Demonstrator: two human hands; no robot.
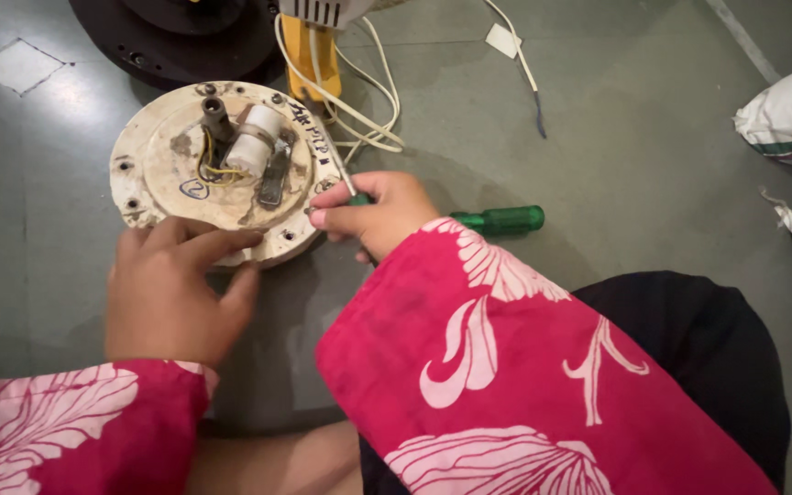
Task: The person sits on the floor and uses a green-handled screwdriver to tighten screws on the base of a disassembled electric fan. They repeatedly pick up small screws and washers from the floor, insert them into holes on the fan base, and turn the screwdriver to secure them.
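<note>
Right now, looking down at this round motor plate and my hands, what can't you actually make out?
- Screwdriver tip: too thin and blurred, in the head view, to tell which screw it meets on the round plate.
- Its handle: wrapped by the right hand; whether the green handle on the floor behind belongs to it is unclear.
- Plate's near rim: covered by the left hand.
- Dark base and yellow part: cut off by the top edge.

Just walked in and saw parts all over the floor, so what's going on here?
A person sits on the grey floor over a round, dirty-white motor housing. The left hand rests on its near rim, steadying it. The right hand grips a green-handled screwdriver with the tip at the housing's right edge. A second green screwdriver lies beside it; white wires trail behind.
</note>
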